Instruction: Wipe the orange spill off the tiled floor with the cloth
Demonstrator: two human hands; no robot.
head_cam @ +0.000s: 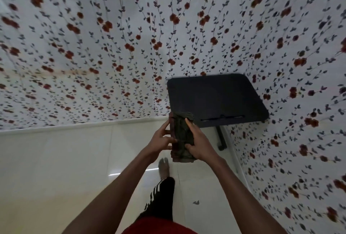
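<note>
Nearest, one bare foot (163, 166) stands on the pale tiled floor (56, 158), with one small dark scrap (196, 202) lying to its right. Above it, the left hand (161, 138) and right hand (198, 145) both grip one folded dark cloth (182, 136), fingers curled round its sides. Beyond stands one black worktop (215, 97) against flowered walls (93, 46).
</note>
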